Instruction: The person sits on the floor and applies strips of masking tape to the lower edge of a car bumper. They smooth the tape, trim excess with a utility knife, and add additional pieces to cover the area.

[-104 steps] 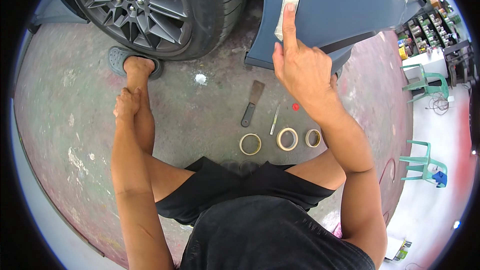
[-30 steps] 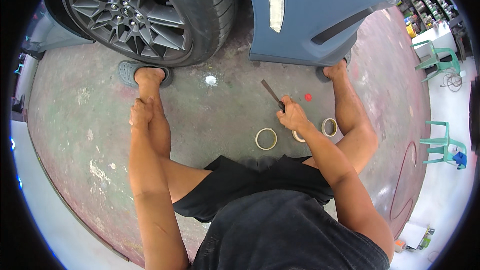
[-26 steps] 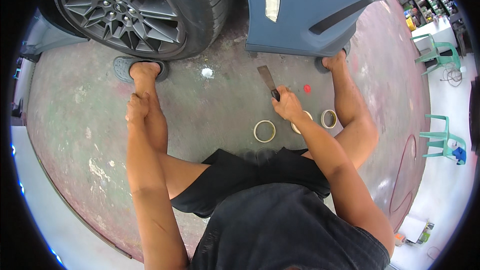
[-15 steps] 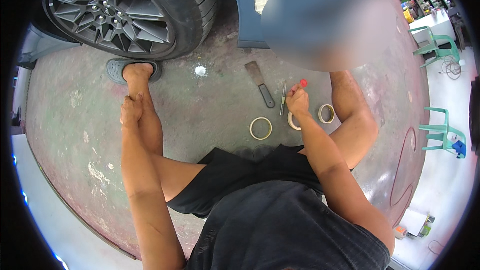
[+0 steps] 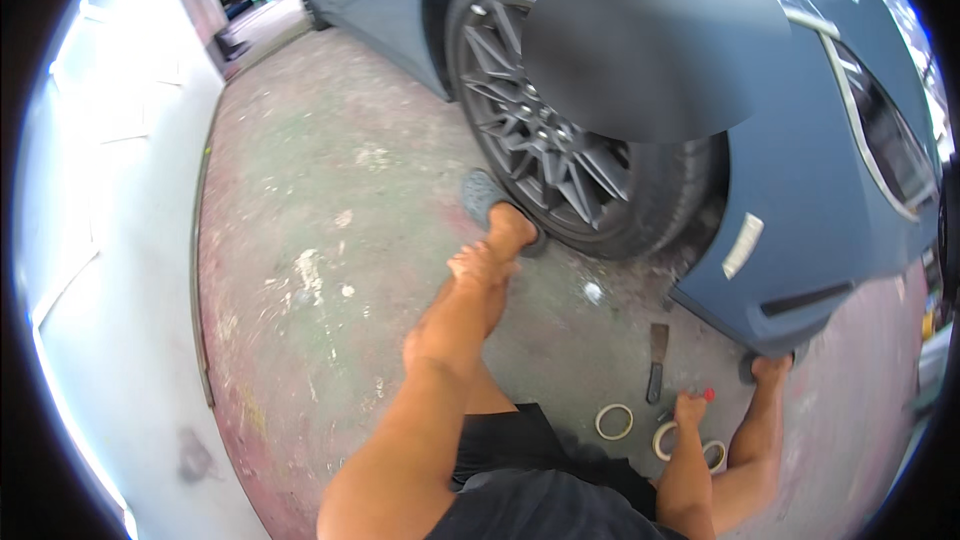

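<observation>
My right hand point(image 5: 690, 410) is low on the floor by the car's front corner, fingers closed on a thin thing with a red tip point(image 5: 707, 395). A dark-handled scraper point(image 5: 657, 360) lies on the concrete just to its left, untouched. Three rolls of masking tape point(image 5: 613, 422) point(image 5: 664, 439) point(image 5: 714, 455) lie around that hand. My left hand point(image 5: 477, 265) rests on my left ankle near the grey sandal point(image 5: 483, 195), holding nothing. A white strip point(image 5: 742, 245) sticks to the blue-grey bumper point(image 5: 800, 270).
The car's dark alloy wheel point(image 5: 560, 155) stands just beyond my left foot. My right foot point(image 5: 768, 370) is under the bumper edge. Stained concrete floor point(image 5: 320, 270) stretches left to a white wall point(image 5: 110, 240). A blurred patch covers part of the fender.
My right hand picked up the scraper, laid it back on the floor, then closed on the red-tipped thing. The view has swung left toward the wheel and wall. The left hand stayed on my ankle.
</observation>
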Demonstrator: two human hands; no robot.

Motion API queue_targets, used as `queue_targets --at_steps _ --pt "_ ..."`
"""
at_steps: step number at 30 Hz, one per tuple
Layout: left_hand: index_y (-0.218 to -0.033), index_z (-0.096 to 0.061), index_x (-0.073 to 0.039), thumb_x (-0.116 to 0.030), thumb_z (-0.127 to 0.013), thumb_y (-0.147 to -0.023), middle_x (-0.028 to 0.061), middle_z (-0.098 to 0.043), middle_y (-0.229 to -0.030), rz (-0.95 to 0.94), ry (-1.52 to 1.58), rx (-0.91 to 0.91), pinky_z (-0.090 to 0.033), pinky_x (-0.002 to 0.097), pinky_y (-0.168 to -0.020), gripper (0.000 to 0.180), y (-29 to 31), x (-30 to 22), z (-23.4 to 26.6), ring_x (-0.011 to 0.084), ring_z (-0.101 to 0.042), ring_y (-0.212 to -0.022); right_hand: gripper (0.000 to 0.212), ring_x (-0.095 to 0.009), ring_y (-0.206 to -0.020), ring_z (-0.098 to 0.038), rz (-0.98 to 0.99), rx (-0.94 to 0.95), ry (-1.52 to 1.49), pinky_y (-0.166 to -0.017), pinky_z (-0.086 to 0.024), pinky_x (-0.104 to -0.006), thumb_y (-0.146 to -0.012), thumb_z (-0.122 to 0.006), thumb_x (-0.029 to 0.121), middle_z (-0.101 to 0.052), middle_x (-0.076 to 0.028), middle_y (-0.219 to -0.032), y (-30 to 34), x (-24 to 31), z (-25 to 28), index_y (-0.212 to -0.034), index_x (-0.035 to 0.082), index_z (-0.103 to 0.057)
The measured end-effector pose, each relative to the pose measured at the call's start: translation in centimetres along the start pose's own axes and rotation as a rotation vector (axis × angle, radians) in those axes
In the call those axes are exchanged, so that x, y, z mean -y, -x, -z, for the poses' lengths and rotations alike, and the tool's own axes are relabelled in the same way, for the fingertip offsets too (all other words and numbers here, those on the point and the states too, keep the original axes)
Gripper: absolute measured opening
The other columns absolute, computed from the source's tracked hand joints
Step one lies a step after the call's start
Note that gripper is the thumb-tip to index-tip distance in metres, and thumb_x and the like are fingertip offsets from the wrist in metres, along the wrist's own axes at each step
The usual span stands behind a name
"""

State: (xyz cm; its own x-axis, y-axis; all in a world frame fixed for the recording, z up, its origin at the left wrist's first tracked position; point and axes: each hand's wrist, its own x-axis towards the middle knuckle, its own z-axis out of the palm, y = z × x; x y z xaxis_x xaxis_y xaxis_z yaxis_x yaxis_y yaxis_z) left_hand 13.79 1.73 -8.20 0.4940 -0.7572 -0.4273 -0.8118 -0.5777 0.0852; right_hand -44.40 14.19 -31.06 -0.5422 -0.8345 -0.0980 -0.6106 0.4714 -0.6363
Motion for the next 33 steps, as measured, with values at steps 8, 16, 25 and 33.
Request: queue_targets --at_steps 8,16,25,33 --pt "-0.159 -0.038 -0.012 -0.063 -0.091 -0.067 0.0147 -0.050 -0.155 0.005 -0.006 0.117 -0.040 0.0516 -0.117 0.118 -1.3 0.9 -0.6 0.0345 -0.047 -0.146 0.009 -0.021 -0.050 -0.056 -0.068 0.185 -0.345 -0.045 -0.047 -0.0365 -0.095 -0.055 0.012 -0.059 -0.012 -0.072 0.2 1.9 0.0 -0.091 0.005 -0.053" --pt "-0.153 -0.043 -0.004 -0.060 -0.090 -0.068 0.0207 -0.054 -0.148 -0.058 0.052 0.060 -0.044 0.0495 -0.113 0.112 -5.1 -0.4 -3.9 0.0366 -0.053 -0.140 0.036 -0.039 -0.076 -0.067 0.149 0.312 0.254 -0.070 -0.050 -0.0483 -0.103 -0.049 0.031 -0.067 -0.025 -0.079 8.7 15.8 0.2 -0.095 0.000 -0.064" --pt "-0.145 -0.049 0.006 -0.058 -0.088 -0.069 0.0276 -0.059 -0.141 -0.086 0.081 0.000 -0.048 0.0471 -0.109 0.107 -10.0 1.3 -4.9 0.0389 -0.059 -0.132 0.019 -0.009 -0.064 -0.059 0.158 0.691 -0.218 -0.057 -0.046 -0.0269 -0.105 -0.060 0.017 -0.066 -0.003 -0.078 7.2 20.7 8.7 -0.108 0.000 -0.066" --pt "-0.144 -0.047 0.014 -0.060 -0.088 -0.067 0.0341 -0.059 -0.141 -0.127 0.208 0.094 -0.049 0.0465 -0.109 0.114 -6.5 2.7 -2.0 0.0416 -0.059 -0.134 0.018 -0.005 -0.058 -0.052 0.309 0.676 -0.303 -0.050 -0.040 -0.0219 -0.106 -0.064 0.015 -0.065 -0.002 -0.078 9.9 29.4 16.4 -0.114 -0.001 -0.063"
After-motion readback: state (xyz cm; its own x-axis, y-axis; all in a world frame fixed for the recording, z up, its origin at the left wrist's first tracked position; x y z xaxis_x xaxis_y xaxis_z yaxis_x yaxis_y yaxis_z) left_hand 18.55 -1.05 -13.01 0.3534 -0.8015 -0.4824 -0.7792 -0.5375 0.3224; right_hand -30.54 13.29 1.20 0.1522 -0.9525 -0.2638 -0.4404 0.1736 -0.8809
